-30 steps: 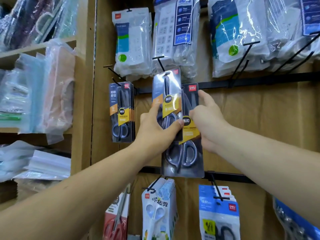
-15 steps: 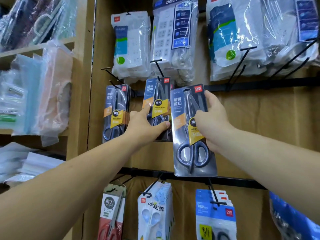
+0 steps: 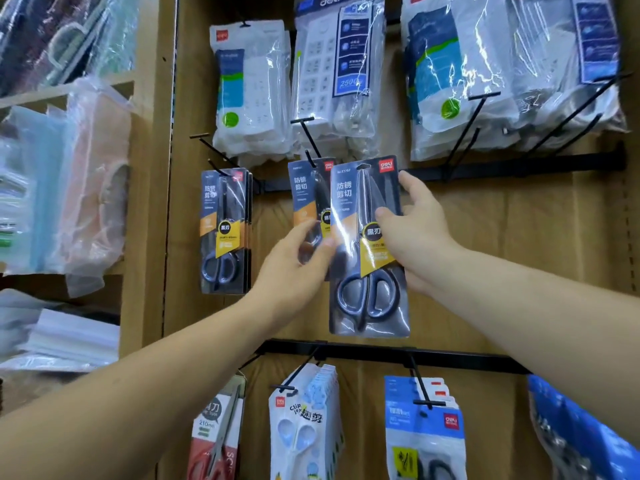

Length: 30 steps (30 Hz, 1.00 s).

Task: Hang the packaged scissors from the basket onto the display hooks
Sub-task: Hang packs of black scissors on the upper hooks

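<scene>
My right hand (image 3: 417, 233) grips a large pack of black-handled scissors (image 3: 367, 292) by its right edge, thumb across the front, holding it upright before the display wall. Just left of it a smaller scissors pack (image 3: 304, 192) hangs on a black hook (image 3: 309, 140). My left hand (image 3: 294, 271) pinches the lower part of that hanging pack. Further left, a stack of scissors packs (image 3: 223, 230) hangs on another hook (image 3: 213, 152). No basket is in view.
Bagged white power strips (image 3: 254, 88) hang in the row above. Black rails (image 3: 512, 164) carry bare hooks (image 3: 464, 133) to the right. Below hang red scissors (image 3: 216, 434), children's scissors (image 3: 304, 424) and blue packs (image 3: 422, 434). Wooden shelves with plastic bags (image 3: 69, 181) stand at the left.
The smaller pack in my left hand went onto the hook and hangs there. My right hand has raised the large pack and brought it closer beside it.
</scene>
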### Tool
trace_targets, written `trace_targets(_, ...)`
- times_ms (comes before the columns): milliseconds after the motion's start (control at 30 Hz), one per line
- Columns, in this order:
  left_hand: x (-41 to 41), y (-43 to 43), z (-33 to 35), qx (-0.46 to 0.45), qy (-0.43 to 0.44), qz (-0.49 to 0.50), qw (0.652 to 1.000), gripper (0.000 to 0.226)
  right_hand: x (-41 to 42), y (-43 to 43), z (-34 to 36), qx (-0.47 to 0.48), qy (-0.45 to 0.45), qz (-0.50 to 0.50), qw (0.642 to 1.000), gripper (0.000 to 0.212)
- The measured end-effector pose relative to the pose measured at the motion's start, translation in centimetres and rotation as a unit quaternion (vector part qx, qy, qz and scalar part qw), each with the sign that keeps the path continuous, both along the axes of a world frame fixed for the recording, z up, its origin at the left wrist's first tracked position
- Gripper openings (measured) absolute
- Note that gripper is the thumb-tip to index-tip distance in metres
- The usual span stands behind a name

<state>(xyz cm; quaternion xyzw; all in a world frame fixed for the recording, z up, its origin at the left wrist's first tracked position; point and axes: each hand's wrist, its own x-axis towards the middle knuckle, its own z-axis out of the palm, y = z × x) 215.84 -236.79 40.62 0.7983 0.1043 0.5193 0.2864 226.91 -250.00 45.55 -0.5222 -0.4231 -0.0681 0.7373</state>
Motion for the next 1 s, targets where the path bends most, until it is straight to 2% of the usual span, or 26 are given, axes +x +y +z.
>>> trace_targets(100, -0.5, -0.8, -0.4, 0.012, 0.030, -0.050, 0.998, 0.059, -1.0, 2.1, 0.8, 0.004, -0.018, 0.006, 1.000, 0.061)
trace_targets(200, -1.4, 0.4, -0.1, 0.043, 0.010, -0.028, 0.999, 0.065, -2.2, 3.9, 1.9, -0.010, -0.033, 0.042, 0.999, 0.055)
trace_targets(300, -2.4, 1.7, 0.6, 0.059, 0.019, 0.008, 0.998, 0.066, -2.8, 4.5, 2.9, -0.093, -0.096, 0.055, 0.989, 0.050)
trace_targets(400, -2.4, 2.9, 1.2, 0.029, 0.044, 0.028, 0.998, 0.078, -2.4, 4.4, 3.3, -0.134, -0.131, 0.055, 0.981, 0.055)
trace_targets(500, -1.9, 3.4, 1.6, 0.016, 0.061, 0.031, 0.998, 0.089, -1.8, 4.5, 3.5, -0.120, -0.146, 0.067, 0.980, 0.059)
trace_targets(667, -1.7, 3.5, 0.9, 0.026, 0.036, -0.025, 0.999, 0.089, -1.2, 4.9, 2.4, -0.093, -0.163, 0.060, 0.980, 0.064)
trace_targets(800, -2.7, 4.4, -0.2, -0.009, -0.011, -0.037, 0.999, 0.088, -0.2, 5.8, 1.9, -0.068, -0.122, 0.015, 0.990, 0.047)
trace_targets(900, -4.5, 5.8, -1.8, 0.007, -0.017, -0.010, 1.000, 0.085, 1.0, 6.0, 1.0, -0.109, -0.108, -0.063, 0.986, 0.062)
trace_targets(1000, -6.3, 7.8, -2.9, -0.012, 0.008, 0.024, 1.000, 0.093, 1.3, 7.3, -0.3, -0.182, -0.061, -0.051, 0.980, 0.093)
